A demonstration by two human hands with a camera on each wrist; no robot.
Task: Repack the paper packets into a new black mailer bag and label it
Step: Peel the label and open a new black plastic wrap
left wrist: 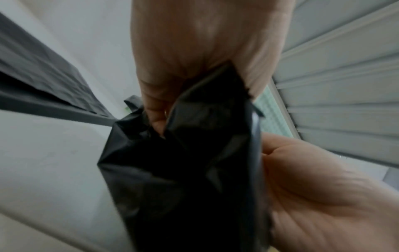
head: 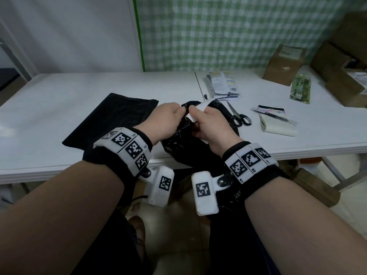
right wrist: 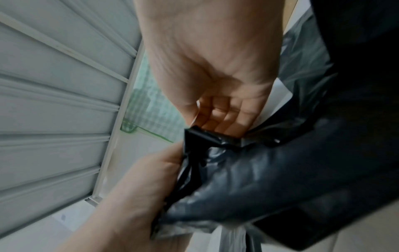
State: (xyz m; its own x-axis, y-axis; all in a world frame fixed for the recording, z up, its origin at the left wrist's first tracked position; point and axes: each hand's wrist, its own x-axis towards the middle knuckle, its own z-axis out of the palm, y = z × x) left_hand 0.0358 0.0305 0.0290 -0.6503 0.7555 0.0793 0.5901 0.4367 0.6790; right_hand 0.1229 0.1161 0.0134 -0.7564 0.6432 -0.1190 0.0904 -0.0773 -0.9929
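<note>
Over the table's front edge, both hands hold a crumpled black mailer bag (head: 179,144) with a white label (head: 201,105) on it. My left hand (head: 174,114) pinches the bag's top edge, its fingers curled into the black plastic (left wrist: 183,170). Close beside it, my right hand (head: 198,116) grips the bag (right wrist: 259,170) at the label. A flat new black mailer bag (head: 113,120) lies on the table to the left. The paper packets (head: 223,84) are stacked at the back of the table, right of centre.
Black scissors (head: 239,118), a notepad (head: 278,127) with a pen (head: 275,116) across it and a green packet (head: 300,89) lie on the white table (head: 59,86) to the right. Cardboard boxes (head: 284,64) stand at the far right.
</note>
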